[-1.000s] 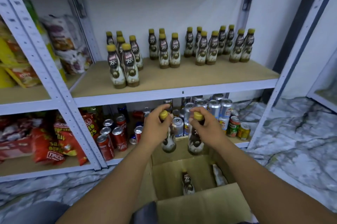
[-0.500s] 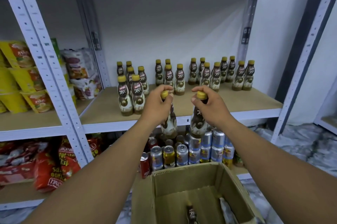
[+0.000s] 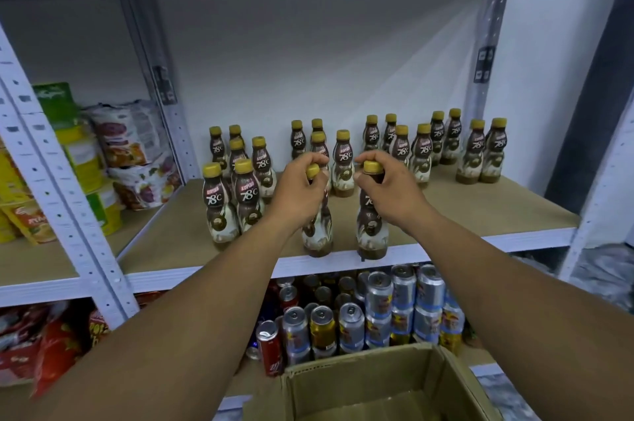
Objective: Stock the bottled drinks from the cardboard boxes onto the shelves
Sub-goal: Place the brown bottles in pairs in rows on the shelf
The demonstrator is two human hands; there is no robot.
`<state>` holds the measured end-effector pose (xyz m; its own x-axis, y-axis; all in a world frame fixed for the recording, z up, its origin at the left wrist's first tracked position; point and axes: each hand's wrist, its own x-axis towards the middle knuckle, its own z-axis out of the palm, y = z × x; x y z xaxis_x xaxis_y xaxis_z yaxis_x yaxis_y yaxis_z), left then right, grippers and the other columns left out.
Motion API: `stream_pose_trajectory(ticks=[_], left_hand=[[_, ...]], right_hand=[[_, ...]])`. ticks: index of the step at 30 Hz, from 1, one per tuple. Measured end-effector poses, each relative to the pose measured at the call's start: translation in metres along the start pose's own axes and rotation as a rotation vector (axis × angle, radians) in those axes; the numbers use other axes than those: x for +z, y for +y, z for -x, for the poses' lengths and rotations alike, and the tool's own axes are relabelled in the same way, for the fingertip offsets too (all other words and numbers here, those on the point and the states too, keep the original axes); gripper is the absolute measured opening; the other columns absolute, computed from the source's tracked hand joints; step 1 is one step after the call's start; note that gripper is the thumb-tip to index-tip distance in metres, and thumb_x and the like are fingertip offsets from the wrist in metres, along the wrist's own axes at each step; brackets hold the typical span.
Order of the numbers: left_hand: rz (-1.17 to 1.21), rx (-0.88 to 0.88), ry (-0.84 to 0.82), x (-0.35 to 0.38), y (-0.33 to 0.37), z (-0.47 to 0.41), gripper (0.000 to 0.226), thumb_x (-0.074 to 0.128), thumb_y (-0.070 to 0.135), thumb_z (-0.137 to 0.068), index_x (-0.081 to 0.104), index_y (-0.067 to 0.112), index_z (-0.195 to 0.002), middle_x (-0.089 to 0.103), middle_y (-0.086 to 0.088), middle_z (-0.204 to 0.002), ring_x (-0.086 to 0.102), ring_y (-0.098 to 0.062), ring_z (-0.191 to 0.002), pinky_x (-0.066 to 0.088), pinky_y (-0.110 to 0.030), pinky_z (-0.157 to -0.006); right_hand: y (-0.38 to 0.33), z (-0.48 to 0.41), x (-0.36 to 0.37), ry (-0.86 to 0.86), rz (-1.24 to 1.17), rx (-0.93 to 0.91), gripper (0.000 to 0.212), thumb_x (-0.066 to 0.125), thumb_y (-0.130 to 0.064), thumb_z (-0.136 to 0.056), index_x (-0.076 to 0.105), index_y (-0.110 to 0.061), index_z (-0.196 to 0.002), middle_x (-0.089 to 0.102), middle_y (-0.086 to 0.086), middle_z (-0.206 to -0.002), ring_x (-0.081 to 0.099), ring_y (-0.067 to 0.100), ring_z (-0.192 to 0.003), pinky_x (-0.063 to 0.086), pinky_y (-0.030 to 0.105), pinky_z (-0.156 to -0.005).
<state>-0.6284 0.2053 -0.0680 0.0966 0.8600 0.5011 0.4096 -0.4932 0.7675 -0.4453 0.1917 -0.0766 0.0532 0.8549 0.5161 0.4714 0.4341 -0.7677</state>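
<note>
My left hand (image 3: 300, 189) grips the yellow cap and neck of a brown coffee bottle (image 3: 318, 235). My right hand (image 3: 387, 185) holds a second such bottle (image 3: 371, 232) the same way. Both bottles hang upright at the front edge of the wooden shelf (image 3: 497, 211), their bases level with its white lip. Several identical bottles (image 3: 343, 163) stand in groups further back on that shelf. The open cardboard box (image 3: 370, 386) sits below, at the bottom of the view; its inside is mostly out of frame.
Drink cans (image 3: 377, 311) fill the lower shelf behind the box. Snack bags (image 3: 133, 153) and yellow packs (image 3: 20, 201) crowd the left bay. White perforated uprights (image 3: 68, 214) frame the shelves; a marbled floor (image 3: 597, 269) shows at right.
Both hands have lifted the two bottles out of the box up to the front edge of the middle shelf. The view has tilted upward with them.
</note>
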Motion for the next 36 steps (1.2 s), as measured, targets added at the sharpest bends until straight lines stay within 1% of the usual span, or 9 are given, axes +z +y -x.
stream_pose_trajectory(ticks=[10,13,16,18,21,23,26,30,36], left_hand=[[0.034,0.048,0.050,0.018,-0.023,-0.023,0.021,0.057,0.014,-0.104,0.061,0.020,-0.123,0.060,0.007,-0.085,0.050,0.005,-0.052,0.038,-0.010,-0.051],[0.052,0.065,0.061,0.022,-0.028,-0.019,0.024,0.057,0.020,-0.104,0.058,0.021,-0.129,0.066,0.004,-0.100,0.057,0.003,-0.072,0.044,-0.012,-0.064],[0.081,0.065,0.042,0.024,-0.033,-0.011,0.044,0.058,0.026,-0.104,0.045,0.029,-0.147,0.058,0.005,-0.139,0.057,-0.006,-0.121,0.048,-0.023,-0.096],[0.088,0.040,0.031,0.024,-0.035,-0.003,0.064,0.062,0.027,-0.102,0.030,0.034,-0.158,0.041,0.013,-0.157,0.044,0.003,-0.136,0.040,-0.023,-0.109],[0.120,-0.008,0.030,0.022,-0.039,0.013,0.087,0.070,0.025,-0.097,0.014,0.039,-0.162,0.036,0.027,-0.149,0.032,0.037,-0.116,0.034,-0.009,-0.099],[0.131,-0.051,0.032,0.023,-0.046,0.024,0.095,0.074,0.023,-0.094,0.009,0.039,-0.162,0.029,0.038,-0.141,0.024,0.045,-0.106,0.030,-0.005,-0.093],[0.159,-0.070,0.049,0.027,-0.057,0.037,0.098,0.077,0.018,-0.091,0.012,0.040,-0.162,0.032,0.036,-0.148,0.031,0.032,-0.124,0.038,-0.018,-0.106],[0.128,-0.147,0.102,0.033,-0.069,0.049,0.096,0.075,0.019,-0.093,0.012,0.045,-0.160,0.042,0.008,-0.155,0.044,-0.011,-0.139,0.046,-0.033,-0.107],[0.107,-0.182,0.134,0.040,-0.081,0.049,0.092,0.073,0.017,-0.094,0.016,0.044,-0.160,0.053,0.014,-0.137,0.056,-0.002,-0.122,0.050,-0.033,-0.102]], right_hand=[[0.026,-0.032,0.018,0.020,-0.051,-0.027,0.018,0.066,-0.024,-0.098,0.061,-0.034,-0.113,0.066,-0.002,-0.098,0.056,0.007,-0.066,0.048,0.030,-0.062],[0.028,-0.028,0.019,0.024,-0.099,-0.043,0.022,0.066,-0.026,-0.098,0.059,-0.035,-0.117,0.065,-0.010,-0.102,0.060,0.001,-0.079,0.049,0.025,-0.071],[0.030,-0.019,0.018,-0.013,-0.096,-0.040,0.043,0.065,-0.030,-0.099,0.048,-0.041,-0.137,0.057,-0.019,-0.130,0.055,-0.007,-0.110,0.045,0.019,-0.089],[0.034,-0.010,0.017,-0.058,-0.109,-0.026,0.062,0.063,-0.031,-0.100,0.031,-0.044,-0.152,0.039,-0.031,-0.147,0.041,-0.014,-0.130,0.038,0.016,-0.104],[0.044,0.003,0.017,-0.103,-0.142,-0.005,0.079,0.063,-0.029,-0.101,0.013,-0.046,-0.159,0.030,-0.039,-0.151,0.035,-0.014,-0.137,0.036,0.027,-0.116],[0.053,0.014,0.018,-0.103,-0.152,0.017,0.081,0.063,-0.023,-0.101,0.012,-0.046,-0.160,0.036,-0.039,-0.149,0.038,-0.009,-0.139,0.037,0.033,-0.118],[0.064,0.030,0.021,-0.071,-0.120,0.038,0.081,0.063,-0.020,-0.100,0.015,-0.052,-0.157,0.037,-0.030,-0.154,0.035,-0.008,-0.142,0.037,0.038,-0.118],[0.069,0.040,0.026,-0.026,-0.131,0.074,0.079,0.061,-0.018,-0.101,0.017,-0.054,-0.155,0.038,-0.048,-0.139,0.036,-0.025,-0.127,0.042,0.030,-0.111],[0.073,0.038,0.034,-0.025,-0.093,0.061,0.077,0.059,-0.023,-0.103,0.013,-0.048,-0.159,0.034,-0.060,-0.131,0.033,-0.030,-0.124,0.040,0.030,-0.111]])
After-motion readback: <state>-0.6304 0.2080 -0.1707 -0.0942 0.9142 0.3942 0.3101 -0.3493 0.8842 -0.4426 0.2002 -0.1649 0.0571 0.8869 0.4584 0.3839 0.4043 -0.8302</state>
